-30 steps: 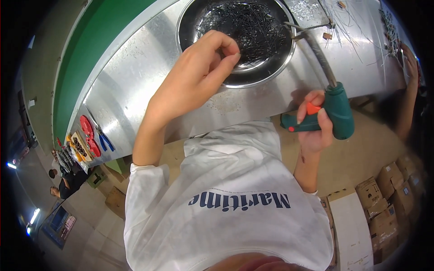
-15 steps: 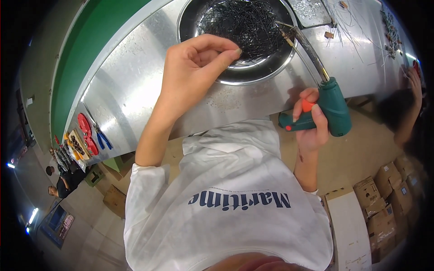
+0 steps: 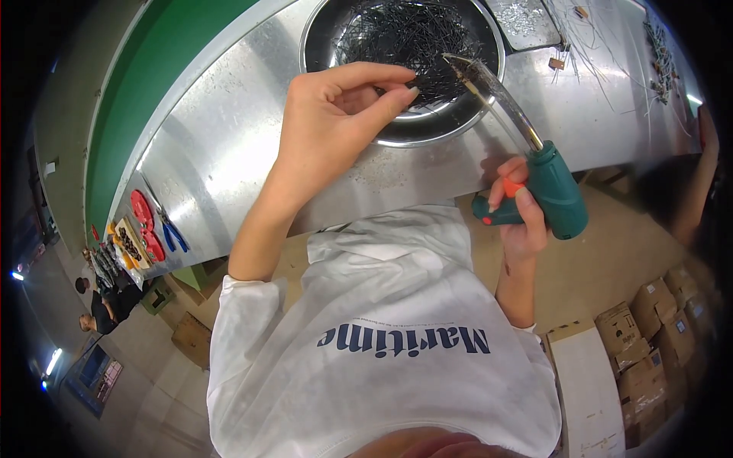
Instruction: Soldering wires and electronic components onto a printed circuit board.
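Note:
My left hand [image 3: 332, 126] hangs over the near rim of a round steel bowl [image 3: 397, 143]. Its thumb and forefinger are a little apart, other fingers curled; I make out nothing held between the tips. Inside the bowl lies a tangled heap of thin dark wire pieces [image 3: 408, 38]. My right hand [image 3: 525, 221] grips a green soldering gun [image 3: 561, 191], a finger at its orange trigger. The gun's long metal barrel and thin side tube slant up and left, so the pointed tip [image 3: 449, 57] is above the bowl's right part.
A shallow tray [image 3: 527, 23] of small shiny bits adjoins the bowl. Loose wires [image 3: 592, 53] lie to the right on the steel bench [image 3: 221, 145]. Red-handled [image 3: 145, 221] and blue-handled pliers [image 3: 174, 233] lie at left. Another person's arm [image 3: 699, 183] is at far right; cardboard boxes [image 3: 641, 343] stand below.
My left hand has shifted slightly right, and its thumb and forefinger have parted. The soldering gun has moved left and tilted, bringing its tip further over the bowl.

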The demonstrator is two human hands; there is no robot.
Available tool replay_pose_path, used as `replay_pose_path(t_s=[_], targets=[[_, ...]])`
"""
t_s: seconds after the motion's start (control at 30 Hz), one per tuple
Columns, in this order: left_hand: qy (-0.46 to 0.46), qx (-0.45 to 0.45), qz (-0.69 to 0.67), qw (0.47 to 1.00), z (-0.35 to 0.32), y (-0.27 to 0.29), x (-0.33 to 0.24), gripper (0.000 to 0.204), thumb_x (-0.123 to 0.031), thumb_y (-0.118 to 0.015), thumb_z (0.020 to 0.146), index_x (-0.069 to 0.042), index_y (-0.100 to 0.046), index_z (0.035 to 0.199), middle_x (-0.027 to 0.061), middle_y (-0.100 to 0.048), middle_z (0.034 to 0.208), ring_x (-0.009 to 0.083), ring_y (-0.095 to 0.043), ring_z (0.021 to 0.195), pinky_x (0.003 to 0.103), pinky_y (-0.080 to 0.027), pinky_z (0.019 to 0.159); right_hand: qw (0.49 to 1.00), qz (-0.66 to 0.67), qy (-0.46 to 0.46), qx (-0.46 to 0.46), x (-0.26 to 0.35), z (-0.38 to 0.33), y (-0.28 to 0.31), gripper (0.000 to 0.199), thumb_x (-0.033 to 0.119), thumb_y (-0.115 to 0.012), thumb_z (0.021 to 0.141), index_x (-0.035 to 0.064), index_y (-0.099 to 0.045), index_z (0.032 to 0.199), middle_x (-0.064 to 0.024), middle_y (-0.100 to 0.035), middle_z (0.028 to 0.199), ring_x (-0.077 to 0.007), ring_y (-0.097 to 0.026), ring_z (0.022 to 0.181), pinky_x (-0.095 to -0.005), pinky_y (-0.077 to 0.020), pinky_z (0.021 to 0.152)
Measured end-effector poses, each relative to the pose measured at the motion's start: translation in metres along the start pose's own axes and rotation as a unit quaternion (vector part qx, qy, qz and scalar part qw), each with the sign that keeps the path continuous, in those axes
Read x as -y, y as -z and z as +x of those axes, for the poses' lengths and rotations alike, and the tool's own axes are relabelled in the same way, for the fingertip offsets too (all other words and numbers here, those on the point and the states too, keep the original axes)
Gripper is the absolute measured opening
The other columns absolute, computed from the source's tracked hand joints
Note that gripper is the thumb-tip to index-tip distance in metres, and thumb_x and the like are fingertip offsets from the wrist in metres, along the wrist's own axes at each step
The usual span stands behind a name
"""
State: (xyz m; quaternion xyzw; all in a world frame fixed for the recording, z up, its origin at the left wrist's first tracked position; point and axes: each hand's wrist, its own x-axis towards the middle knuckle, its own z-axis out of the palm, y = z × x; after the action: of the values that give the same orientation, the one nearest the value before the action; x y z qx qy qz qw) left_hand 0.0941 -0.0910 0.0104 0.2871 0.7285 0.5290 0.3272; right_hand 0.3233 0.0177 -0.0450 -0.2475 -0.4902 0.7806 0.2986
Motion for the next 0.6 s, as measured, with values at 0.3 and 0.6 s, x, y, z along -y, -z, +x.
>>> replay_pose_path(t_s=[0.3,0.6], targets=[[-0.001,0.014,0.016,1.000,0.0021,-0.0025,0.0028,0.018,-0.008,-0.069,0.083,0.000,-0.071,0.099,0.0019,-0.069,0.078,0.0009,-0.055,0.065,0.016,-0.044,0.059,1.000,-0.011,-0.007,-0.004,0.0006,-0.0007,-0.0005,0.029,0.013,-0.052,0.082,-0.0063,-0.053,0.103,-0.0219,-0.054,0.102,-0.0195,-0.055,0.061,-0.0291,-0.0451,0.057],[-0.012,0.027,0.028,0.999,0.0046,-0.0033,0.0037,0.015,-0.007,-0.069,0.082,-0.001,-0.071,0.095,-0.0001,-0.066,0.074,0.0019,-0.051,0.061,0.018,-0.042,0.056,1.000,-0.021,-0.003,-0.002,0.0008,-0.0006,0.0002,0.029,0.014,-0.052,0.082,-0.0061,-0.053,0.103,-0.0222,-0.054,0.102,-0.0191,-0.055,0.061,-0.0292,-0.0452,0.056]])
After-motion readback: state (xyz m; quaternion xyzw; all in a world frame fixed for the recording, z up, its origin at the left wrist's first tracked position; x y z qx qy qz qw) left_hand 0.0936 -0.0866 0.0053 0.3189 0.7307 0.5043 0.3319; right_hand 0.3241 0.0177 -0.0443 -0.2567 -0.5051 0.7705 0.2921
